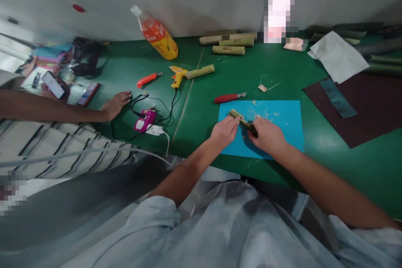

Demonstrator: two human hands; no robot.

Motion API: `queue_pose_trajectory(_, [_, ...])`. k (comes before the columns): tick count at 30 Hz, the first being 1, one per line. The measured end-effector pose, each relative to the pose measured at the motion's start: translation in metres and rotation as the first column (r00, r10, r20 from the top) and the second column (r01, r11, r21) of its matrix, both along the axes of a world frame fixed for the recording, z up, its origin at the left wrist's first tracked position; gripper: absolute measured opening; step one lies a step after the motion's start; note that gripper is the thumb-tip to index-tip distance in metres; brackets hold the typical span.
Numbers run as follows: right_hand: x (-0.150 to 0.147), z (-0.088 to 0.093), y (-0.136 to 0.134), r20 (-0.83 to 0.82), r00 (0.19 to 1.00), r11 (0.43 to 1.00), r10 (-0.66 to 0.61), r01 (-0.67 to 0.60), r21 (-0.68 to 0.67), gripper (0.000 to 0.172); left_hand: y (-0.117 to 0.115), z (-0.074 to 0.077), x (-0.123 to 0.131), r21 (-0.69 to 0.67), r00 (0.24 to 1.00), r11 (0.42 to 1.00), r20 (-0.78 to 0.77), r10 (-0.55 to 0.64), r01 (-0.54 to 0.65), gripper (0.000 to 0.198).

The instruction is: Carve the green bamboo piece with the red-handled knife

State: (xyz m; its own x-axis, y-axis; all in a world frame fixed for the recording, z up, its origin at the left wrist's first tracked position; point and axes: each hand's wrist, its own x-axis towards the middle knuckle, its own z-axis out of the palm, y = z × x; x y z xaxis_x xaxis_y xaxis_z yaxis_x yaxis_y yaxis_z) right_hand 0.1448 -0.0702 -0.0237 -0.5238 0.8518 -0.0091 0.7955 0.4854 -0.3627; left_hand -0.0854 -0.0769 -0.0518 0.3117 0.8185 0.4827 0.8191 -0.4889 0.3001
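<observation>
Above a blue sheet (264, 150) I hold a short length of bamboo (234, 114), slanting from upper left to lower right. My left hand (225, 130) has its fingers closed around the left part of the bamboo. At the opposite end, my right hand (269, 135) grips with bent fingers beside a dark end of the piece; its fingertips are partly hidden. Pale shavings (266, 113) lie scattered over the sheet. Just beyond the sheet's upper left edge rests a red-handled cutter (228, 98).
Bamboo tubes (228, 50) line the wall. A yellow glue gun (179, 76), an orange cutter (149, 80), a juice bottle (158, 35) and a purple power strip (145, 120) with cables stand left. Another person's hand (117, 104) rests there. At right lies a dark board (370, 109).
</observation>
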Motion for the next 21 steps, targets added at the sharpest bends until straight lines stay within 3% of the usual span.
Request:
queue_pose_trajectory(5, [0.0007, -0.0017, 0.0001, -0.008, 1.0, 1.0, -0.009, 0.009, 0.003, 0.019, 0.0026, 0.0003, -0.002, -0.009, 0.999, 0.999, 0.013, 0.039, -0.039, 0.039])
queue_pose_trajectory(21, [0.0004, 0.0002, -0.0006, -0.008, 1.0, 1.0, -0.012, 0.012, -0.015, 0.019, -0.0024, -0.0009, 0.0051, 0.011, 0.998, 1.0, 0.064, -0.012, 0.011, 0.033])
